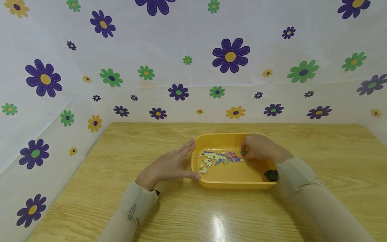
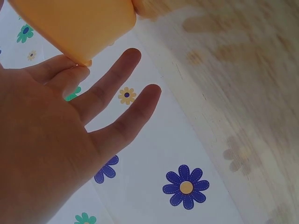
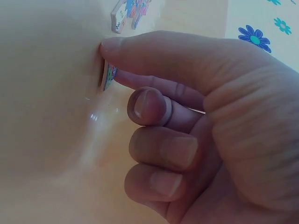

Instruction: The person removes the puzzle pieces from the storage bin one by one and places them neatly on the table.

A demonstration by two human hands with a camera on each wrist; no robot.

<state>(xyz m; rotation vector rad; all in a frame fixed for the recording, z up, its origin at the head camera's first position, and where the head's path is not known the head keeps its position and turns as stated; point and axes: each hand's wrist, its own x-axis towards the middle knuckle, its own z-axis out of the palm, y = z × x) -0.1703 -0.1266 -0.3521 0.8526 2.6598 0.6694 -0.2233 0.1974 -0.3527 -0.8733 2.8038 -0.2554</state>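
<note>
A yellow plastic tray (image 1: 235, 185) stands on the table. My left hand (image 1: 169, 165) is spread at its left end, fingertips at the rim and thumb at the near left corner. In the left wrist view, two of that hand's fingers (image 2: 122, 70) stand apart from the tray wall. Reaching inside the tray's right half, my right hand (image 1: 260, 148) pinches a thin, flat, colourful puzzle-like piece (image 3: 110, 74) between thumb and index finger. Its other fingers are curled in. Several similar irregular pieces (image 1: 213, 155), cream with purple, blue and pink, lie together on the tray floor to the left.
The wooden table (image 1: 193, 211) reaches back to a white flower-printed sheet (image 1: 199, 40), which also runs along the left side. A small black object (image 1: 271, 175) shows at the right wrist, over the tray's near right corner.
</note>
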